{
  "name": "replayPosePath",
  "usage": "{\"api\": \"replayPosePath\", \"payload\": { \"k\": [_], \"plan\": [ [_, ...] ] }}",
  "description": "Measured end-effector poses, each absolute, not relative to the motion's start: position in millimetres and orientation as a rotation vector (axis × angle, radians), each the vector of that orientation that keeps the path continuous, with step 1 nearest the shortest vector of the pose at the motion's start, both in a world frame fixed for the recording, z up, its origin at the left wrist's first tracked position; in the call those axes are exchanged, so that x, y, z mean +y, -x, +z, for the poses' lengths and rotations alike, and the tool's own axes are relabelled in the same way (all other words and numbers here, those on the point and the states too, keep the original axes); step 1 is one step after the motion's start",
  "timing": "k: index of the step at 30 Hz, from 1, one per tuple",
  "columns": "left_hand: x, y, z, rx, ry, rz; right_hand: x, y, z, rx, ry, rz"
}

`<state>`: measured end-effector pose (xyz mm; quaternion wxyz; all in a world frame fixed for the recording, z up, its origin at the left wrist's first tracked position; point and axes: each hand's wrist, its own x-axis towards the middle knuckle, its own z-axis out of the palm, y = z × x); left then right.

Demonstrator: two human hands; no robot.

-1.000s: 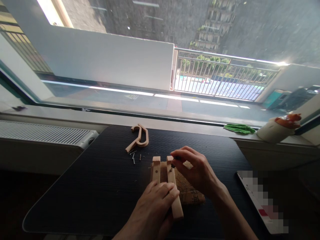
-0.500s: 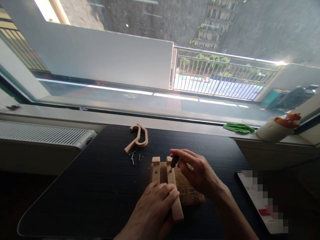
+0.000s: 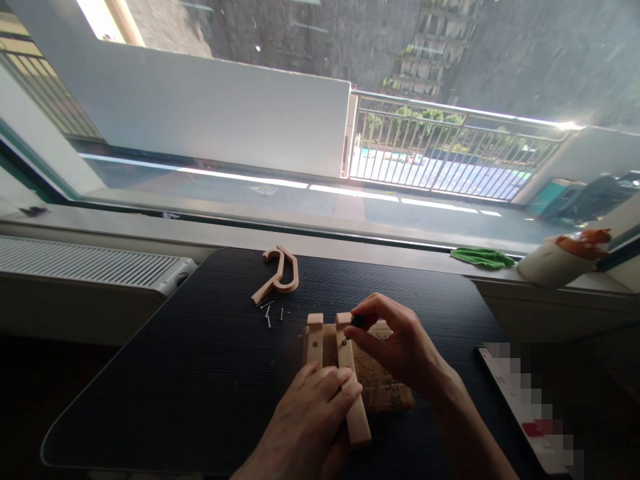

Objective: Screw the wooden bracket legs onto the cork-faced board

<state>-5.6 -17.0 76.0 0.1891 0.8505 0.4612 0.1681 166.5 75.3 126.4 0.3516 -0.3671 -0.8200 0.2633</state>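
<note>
Two light wooden bars (image 3: 347, 363) lie side by side on a cork-like board (image 3: 381, 387) on the black table (image 3: 190, 373). My left hand (image 3: 313, 417) presses down on the near ends of the bars, fingers curled over them. My right hand (image 3: 393, 347) is closed in a pinch round a small dark screwdriver (image 3: 356, 322), whose tip stands on a screw in the right bar near its far end.
A curved wooden piece (image 3: 278, 277) lies at the table's far side, with several small screws (image 3: 271, 313) just in front of it. A radiator (image 3: 90, 263) is at the left. A green cloth (image 3: 481, 257) and a white pot (image 3: 550, 263) sit on the sill.
My right hand's fingers have shifted round the tool, rolling it over the screw. The left hand stays pressed on the bars.
</note>
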Motion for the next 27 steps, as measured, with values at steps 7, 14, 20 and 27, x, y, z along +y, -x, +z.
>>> {"api": "replayPosePath", "payload": {
  "k": [7, 14, 20, 27],
  "plan": [
    [-17.0, 5.0, 78.4, 1.289, -2.38, 0.503, 74.8, -162.9, 127.1, -2.184, 0.925, 0.662],
    [-19.1, 4.5, 74.7, 1.305, -2.369, 0.551, 72.5, -165.7, 129.1, -2.231, 0.849, 0.738],
    [-18.1, 5.6, 74.8, 1.299, -2.396, 0.533, 71.9, -168.0, 132.0, -2.239, 0.878, 0.744],
    [-19.9, 5.1, 76.3, 1.305, -2.407, 0.509, 73.1, -167.9, 128.4, -2.218, 0.902, 0.719]
  ]
}}
